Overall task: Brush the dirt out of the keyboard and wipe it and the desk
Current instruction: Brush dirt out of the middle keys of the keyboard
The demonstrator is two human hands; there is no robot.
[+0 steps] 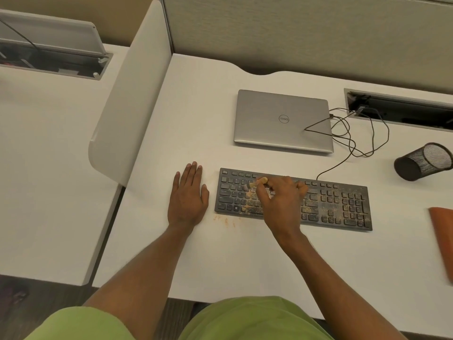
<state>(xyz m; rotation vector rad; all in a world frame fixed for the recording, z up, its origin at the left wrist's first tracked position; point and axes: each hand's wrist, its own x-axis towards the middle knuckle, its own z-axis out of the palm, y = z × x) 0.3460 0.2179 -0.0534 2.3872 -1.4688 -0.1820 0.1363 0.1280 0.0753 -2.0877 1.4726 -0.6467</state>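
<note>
The right grip covers the middle of the keyboard and hides the keys under it. Its fingers are curled round a small brush. Only a pale handle stub and blurred bristles show, with the tip on keys toward the keyboard's 10 o'clock.

The keyboard lies on the white table, just toward 4 o'clock of the view's middle, flecked with tan dirt. A few crumbs lie on the table off its front-left corner. The left grip rests flat just beside the keyboard's left end, fingers straight, holding nothing.

From the keyboard:
- **3 o'clock:** an orange cloth, cut off by the view's right edge.
- **6 o'clock:** bare table runs to the near edge.
- **10 o'clock:** bare table runs to the divider.
- **2 o'clock:** a black mesh cup lies on its side, only mesh visible within.
- **1 o'clock:** cables run into a cable slot, too dark inside to make out.
- **12 o'clock:** a closed laptop.
</note>
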